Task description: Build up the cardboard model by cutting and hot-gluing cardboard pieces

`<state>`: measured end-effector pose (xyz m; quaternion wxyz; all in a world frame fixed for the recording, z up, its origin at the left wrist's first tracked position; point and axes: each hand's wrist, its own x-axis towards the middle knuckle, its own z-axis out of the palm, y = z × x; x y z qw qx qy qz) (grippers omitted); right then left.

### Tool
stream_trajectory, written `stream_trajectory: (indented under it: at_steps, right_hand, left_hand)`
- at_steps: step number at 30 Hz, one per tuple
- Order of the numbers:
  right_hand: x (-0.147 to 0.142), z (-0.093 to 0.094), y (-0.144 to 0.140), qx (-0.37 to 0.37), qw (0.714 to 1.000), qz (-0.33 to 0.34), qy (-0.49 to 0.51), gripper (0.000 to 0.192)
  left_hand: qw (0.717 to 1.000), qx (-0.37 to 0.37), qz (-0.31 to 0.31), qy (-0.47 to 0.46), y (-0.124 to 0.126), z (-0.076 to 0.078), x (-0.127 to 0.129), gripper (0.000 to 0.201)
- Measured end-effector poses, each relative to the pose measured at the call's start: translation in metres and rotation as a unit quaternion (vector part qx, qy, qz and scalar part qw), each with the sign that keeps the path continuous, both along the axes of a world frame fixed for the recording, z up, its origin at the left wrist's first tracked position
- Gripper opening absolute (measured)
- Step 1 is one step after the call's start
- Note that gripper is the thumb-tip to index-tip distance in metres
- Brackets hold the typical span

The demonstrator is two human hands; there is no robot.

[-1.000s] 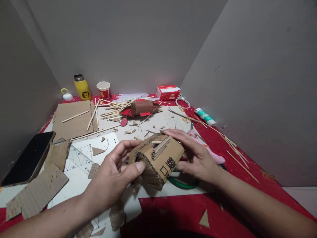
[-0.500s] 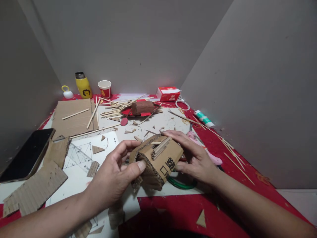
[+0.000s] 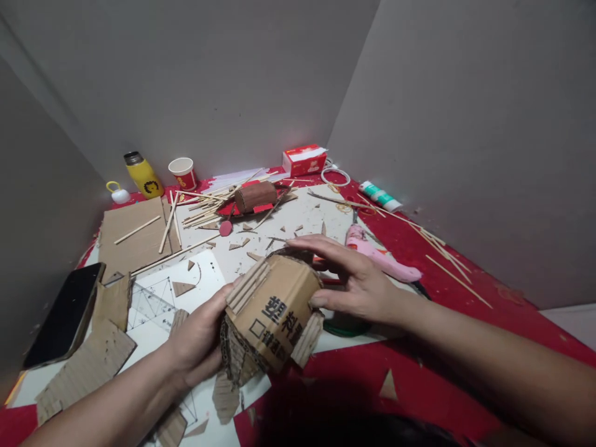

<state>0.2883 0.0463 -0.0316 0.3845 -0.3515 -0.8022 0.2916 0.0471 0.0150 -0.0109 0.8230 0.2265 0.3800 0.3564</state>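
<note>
A curved brown cardboard model point(image 3: 279, 310) with black printed characters is held above the table between both hands. Stacked cardboard strips stick to its upper left side, and another layered piece point(image 3: 308, 339) juts from its lower right. My left hand point(image 3: 202, 338) grips it at the left end, the fingers partly hidden behind. At the far right edge, my right hand point(image 3: 349, 282) has its thumb on the near side and its fingers over the back. A pink glue gun point(image 3: 382, 254) lies just beyond my right hand, and a green ring point(image 3: 347, 328) shows partly beneath it.
Farther back lies a small boat model point(image 3: 255, 197) among wooden sticks point(image 3: 200, 214). Cardboard scraps point(image 3: 86, 366), a phone point(image 3: 65, 313) and a drawing sheet point(image 3: 205, 267) are at left. A yellow bottle point(image 3: 143, 175), paper cup point(image 3: 183, 174) and red tissue pack point(image 3: 305, 161) stand near the wall.
The cardboard model has turned in my hands, bringing more of its printed face and the lower right piece into view. The camera view has tilted and shifted.
</note>
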Motion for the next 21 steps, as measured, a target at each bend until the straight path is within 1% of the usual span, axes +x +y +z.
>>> stream_trajectory:
  at_steps: [2,4,6,8,11,14,18,21]
  right_hand:
    - [-0.001,0.001,-0.001,-0.017,1.0,-0.006,-0.004,0.061]
    - [-0.001,0.0,-0.001,-0.01,1.0,-0.012,-0.001,0.061]
    - [-0.001,-0.001,0.001,0.001,1.0,-0.018,0.016,0.059]
    - [0.0,-0.002,0.002,0.006,0.998,-0.027,0.054,0.055]
    - [-0.001,-0.002,0.002,0.009,0.993,-0.064,0.094,0.045]
    - [-0.003,-0.002,0.001,0.042,0.992,-0.091,0.079,0.039]
    - [-0.005,-0.002,-0.003,0.11,0.99,-0.087,0.032,0.034]
    - [-0.007,0.0,-0.007,0.126,0.989,-0.071,0.024,0.035]
  left_hand:
    - [0.999,-0.045,0.007,0.004,0.001,0.002,0.001,0.029]
    - [0.997,-0.075,0.028,0.015,0.003,0.003,0.001,0.025]
    - [0.994,-0.094,0.047,0.024,0.005,0.003,0.0,0.021]
    - [0.992,-0.107,0.065,0.028,0.008,0.002,-0.003,0.021]
    - [0.989,-0.094,0.111,0.01,0.015,0.002,-0.006,0.028]
    - [0.985,-0.062,0.159,-0.011,0.021,0.002,-0.007,0.038]
    - [0.977,-0.041,0.207,0.004,0.025,0.003,-0.006,0.046]
    - [0.976,-0.02,0.218,0.003,0.025,-0.001,-0.005,0.045]
